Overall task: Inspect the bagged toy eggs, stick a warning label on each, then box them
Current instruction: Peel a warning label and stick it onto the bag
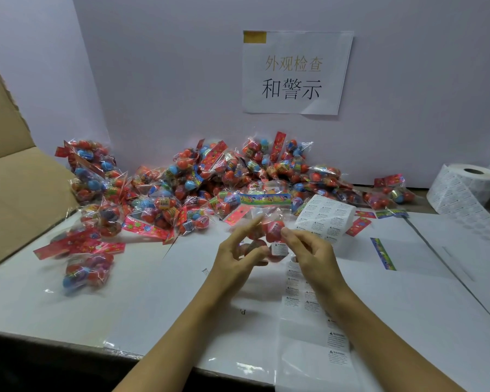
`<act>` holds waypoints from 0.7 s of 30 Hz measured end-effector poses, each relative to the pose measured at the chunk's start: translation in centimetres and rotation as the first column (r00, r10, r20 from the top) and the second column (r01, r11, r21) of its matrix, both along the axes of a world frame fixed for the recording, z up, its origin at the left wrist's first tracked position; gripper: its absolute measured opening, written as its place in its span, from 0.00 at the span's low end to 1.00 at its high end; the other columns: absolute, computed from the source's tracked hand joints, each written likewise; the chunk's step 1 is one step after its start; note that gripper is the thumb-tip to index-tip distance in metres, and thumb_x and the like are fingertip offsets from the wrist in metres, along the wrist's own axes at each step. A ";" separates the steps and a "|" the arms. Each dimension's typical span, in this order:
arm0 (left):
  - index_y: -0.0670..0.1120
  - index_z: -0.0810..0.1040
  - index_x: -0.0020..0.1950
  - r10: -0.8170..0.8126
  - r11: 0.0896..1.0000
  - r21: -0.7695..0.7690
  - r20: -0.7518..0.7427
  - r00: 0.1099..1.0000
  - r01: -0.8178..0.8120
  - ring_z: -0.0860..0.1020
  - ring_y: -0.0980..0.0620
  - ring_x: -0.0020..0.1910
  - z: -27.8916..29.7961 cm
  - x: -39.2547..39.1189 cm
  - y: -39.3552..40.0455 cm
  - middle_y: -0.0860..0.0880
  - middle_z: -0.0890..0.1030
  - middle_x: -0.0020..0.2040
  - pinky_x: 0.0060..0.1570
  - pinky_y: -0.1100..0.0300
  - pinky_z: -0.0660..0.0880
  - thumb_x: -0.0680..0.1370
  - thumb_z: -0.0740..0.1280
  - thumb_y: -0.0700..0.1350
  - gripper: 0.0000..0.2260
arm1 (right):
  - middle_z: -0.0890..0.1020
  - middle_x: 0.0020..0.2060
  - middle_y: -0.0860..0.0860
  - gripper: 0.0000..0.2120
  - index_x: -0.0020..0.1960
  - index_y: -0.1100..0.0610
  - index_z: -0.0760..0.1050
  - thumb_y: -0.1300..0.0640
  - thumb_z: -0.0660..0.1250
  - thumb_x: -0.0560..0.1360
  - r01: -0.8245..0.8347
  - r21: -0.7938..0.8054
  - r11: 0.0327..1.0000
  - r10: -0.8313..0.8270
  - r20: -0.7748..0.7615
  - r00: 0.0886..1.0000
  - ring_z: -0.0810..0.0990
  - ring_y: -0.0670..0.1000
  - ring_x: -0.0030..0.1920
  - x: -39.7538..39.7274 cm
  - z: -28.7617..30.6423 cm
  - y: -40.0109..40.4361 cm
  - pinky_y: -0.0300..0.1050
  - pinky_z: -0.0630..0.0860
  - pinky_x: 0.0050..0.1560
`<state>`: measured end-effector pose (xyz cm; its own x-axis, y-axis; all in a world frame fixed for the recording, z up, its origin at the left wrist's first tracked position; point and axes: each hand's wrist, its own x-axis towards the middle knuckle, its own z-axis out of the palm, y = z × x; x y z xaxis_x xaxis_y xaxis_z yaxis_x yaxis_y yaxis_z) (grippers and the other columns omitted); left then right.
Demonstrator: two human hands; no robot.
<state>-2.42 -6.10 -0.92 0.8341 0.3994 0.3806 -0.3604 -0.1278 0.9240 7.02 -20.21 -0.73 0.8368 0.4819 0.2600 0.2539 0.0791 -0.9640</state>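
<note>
A clear bag of red toy eggs [269, 222] with a colourful header card hangs above the table's middle, between my hands. My left hand [239, 257] holds its lower part, index finger raised along the bag. My right hand [309, 250] pinches a small white warning label [279, 248] against the bag's front. A strip of warning labels [321, 219] curls up behind my right hand and runs down the table toward me. A big heap of bagged eggs [210, 179] lies along the back wall. One blurred bag [87, 271] lies at the left.
An open cardboard box [17, 176] stands at the left edge. A large roll of labels [464, 188] sits at the back right. A paper sign [294, 72] hangs on the wall. Loose header cards [382, 253] lie on the white table.
</note>
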 end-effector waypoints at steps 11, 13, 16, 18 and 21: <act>0.71 0.56 0.77 0.131 0.982 -0.122 -0.092 0.987 -0.142 0.86 0.46 0.42 -0.4 0.2 0.5 0.38 0.85 0.49 0.39 0.59 0.81 0.79 0.73 0.45 0.37 | 0.85 0.44 0.49 0.23 0.57 0.47 0.80 0.41 0.76 0.65 -0.016 -0.026 1.000 0.013 -0.108 0.994 0.84 0.45 0.40 0.4 0.1 -0.1 0.35 0.76 0.37; 0.66 0.61 0.76 0.111 0.978 -0.164 -0.126 0.986 -0.131 0.87 0.47 0.43 -0.3 0.2 0.6 0.41 0.87 0.47 0.38 0.61 0.81 0.79 0.72 0.45 0.32 | 0.86 0.43 0.54 0.20 0.53 0.48 0.83 0.41 0.76 0.65 -0.080 -0.046 0.996 0.073 -0.129 0.989 0.81 0.46 0.37 0.3 0.0 -0.1 0.36 0.75 0.35; 0.59 0.68 0.72 0.072 0.979 -0.177 -0.167 0.983 -0.102 0.87 0.49 0.42 -0.1 0.1 0.4 0.45 0.88 0.44 0.37 0.61 0.81 0.79 0.72 0.45 0.24 | 0.86 0.41 0.55 0.10 0.47 0.49 0.85 0.46 0.78 0.69 -0.124 -0.042 0.991 0.116 -0.149 0.982 0.80 0.48 0.38 0.6 0.0 -0.3 0.41 0.74 0.37; 0.56 0.69 0.70 0.063 0.983 -0.158 -0.193 0.979 -0.095 0.87 0.50 0.44 -0.1 0.2 0.4 0.46 0.88 0.45 0.40 0.62 0.81 0.79 0.72 0.46 0.22 | 0.87 0.43 0.51 0.08 0.47 0.47 0.85 0.50 0.79 0.69 -0.109 -0.034 0.994 0.102 -0.159 0.982 0.83 0.48 0.42 1.0 0.3 -0.6 0.43 0.74 0.39; 0.53 0.71 0.69 0.044 0.992 -0.111 -0.205 0.978 -0.068 0.86 0.52 0.44 -0.1 0.3 0.2 0.47 0.87 0.44 0.42 0.62 0.81 0.80 0.71 0.47 0.19 | 0.87 0.45 0.50 0.07 0.47 0.50 0.86 0.58 0.77 0.71 -0.095 -0.034 0.995 0.088 -0.166 0.982 0.86 0.51 0.48 1.7 0.7 -1.1 0.45 0.79 0.42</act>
